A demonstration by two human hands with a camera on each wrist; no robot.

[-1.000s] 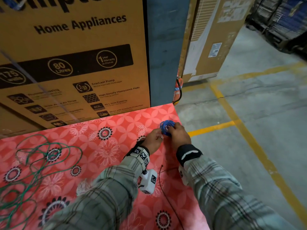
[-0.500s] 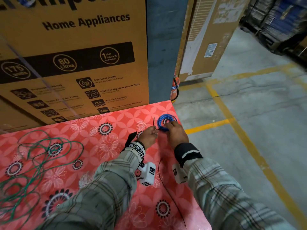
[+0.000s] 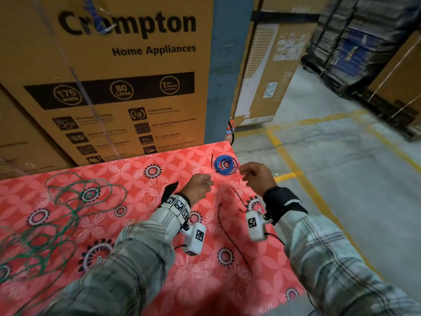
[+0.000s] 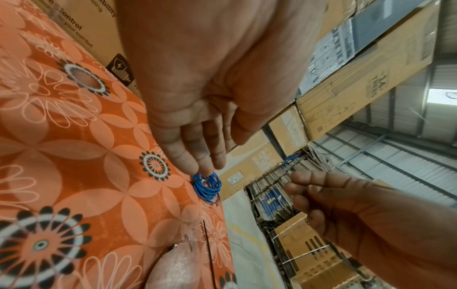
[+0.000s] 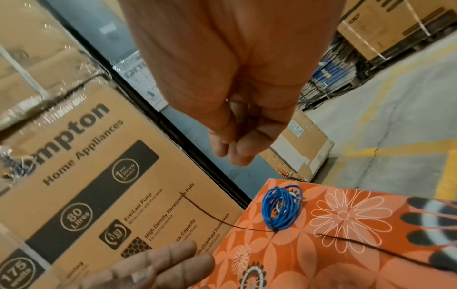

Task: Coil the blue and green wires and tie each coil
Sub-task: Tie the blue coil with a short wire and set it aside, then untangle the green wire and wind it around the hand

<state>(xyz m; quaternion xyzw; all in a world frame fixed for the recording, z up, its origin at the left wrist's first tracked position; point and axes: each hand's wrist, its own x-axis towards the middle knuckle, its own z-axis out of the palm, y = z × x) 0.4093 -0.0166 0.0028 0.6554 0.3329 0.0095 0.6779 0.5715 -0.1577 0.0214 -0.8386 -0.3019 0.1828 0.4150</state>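
The blue wire point(image 3: 225, 165) lies as a small tight coil near the far right corner of the red floral table point(image 3: 141, 224). It also shows in the left wrist view point(image 4: 207, 187) and the right wrist view point(image 5: 280, 209). A thin black tie tail point(image 5: 210, 215) sticks out of the coil. My left hand point(image 3: 208, 182) hovers just left of and short of the coil, fingers relaxed point(image 4: 205, 160) and empty. My right hand point(image 3: 245, 175) hangs just right of it, fingers loosely curled point(image 5: 235, 150), holding nothing. The green wire point(image 3: 68, 213) sprawls in loose loops at the table's left.
Two loose black ties point(image 3: 232, 236) point(image 3: 238, 197) lie on the table between my wrists. A large cardboard box point(image 3: 114, 76) and a blue pillar point(image 3: 227, 76) stand right behind the table. Past the table's right edge is concrete floor point(image 3: 330, 190) with yellow lines.
Both hands have let go of the blue coil and drawn back toward me. The coil now lies alone on the table with its tie tail sticking out.
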